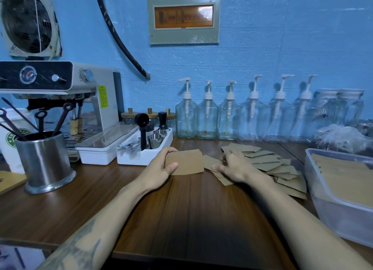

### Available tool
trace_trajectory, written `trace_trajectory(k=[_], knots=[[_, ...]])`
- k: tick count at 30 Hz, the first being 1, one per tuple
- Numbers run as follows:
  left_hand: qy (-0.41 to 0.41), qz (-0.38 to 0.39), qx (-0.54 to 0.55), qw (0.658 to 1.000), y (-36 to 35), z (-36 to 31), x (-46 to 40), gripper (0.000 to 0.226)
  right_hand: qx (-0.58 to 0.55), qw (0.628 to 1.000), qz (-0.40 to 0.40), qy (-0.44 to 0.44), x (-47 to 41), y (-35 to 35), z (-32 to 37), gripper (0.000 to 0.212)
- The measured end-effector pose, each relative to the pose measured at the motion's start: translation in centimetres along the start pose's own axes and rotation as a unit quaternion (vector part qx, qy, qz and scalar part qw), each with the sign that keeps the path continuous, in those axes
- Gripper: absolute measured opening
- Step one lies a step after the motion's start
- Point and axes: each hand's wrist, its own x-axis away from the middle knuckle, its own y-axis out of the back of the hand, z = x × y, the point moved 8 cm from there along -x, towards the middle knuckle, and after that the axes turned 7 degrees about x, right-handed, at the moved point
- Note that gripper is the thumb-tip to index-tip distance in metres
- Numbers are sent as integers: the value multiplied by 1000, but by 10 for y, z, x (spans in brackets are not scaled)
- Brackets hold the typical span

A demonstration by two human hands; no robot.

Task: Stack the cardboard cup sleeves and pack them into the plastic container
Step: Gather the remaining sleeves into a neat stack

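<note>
My left hand grips a stack of brown cardboard cup sleeves, held on edge on the wooden table, thumb in front and fingers over the top. Just right of it, my right hand pinches a single flat sleeve at the near end of a spread of several loose sleeves. The clear plastic container stands at the right edge, with brown sleeves lying inside it.
A white tray with steel cups and a black scoop sits right behind the stack. A steel utensil pot and espresso machine stand left. Pump bottles line the blue wall. Bare wood lies in front.
</note>
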Motion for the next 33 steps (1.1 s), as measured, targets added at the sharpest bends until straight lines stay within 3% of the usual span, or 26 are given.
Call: trace_trajectory(k=[6,8,11,14,17,23,28,33], knots=[[4,6,6,1000,-1,0,-1,32,-204,978,-38,-19,-1,13,-3,21],[9,8,14,1000,-2,1,-1,32,-239,966,-90,-30,-1,28,-6,25],[17,13,25,999,-3,3,-2,33,-314,926,-200,-59,5,54,-13,29],[17,19,33,999,-4,3,-3,37,-426,882,-198,-30,11,58,-2,24],[16,26,45,999,-5,2,-2,41,-451,875,-176,-2,13,54,16,22],[13,27,47,998,-5,3,-3,43,-499,828,-255,0,24,70,19,24],[29,36,76,996,-7,7,-3,53,-436,886,-134,83,23,52,48,24],[5,30,87,996,-7,0,-4,53,-334,928,-146,73,21,31,60,19]])
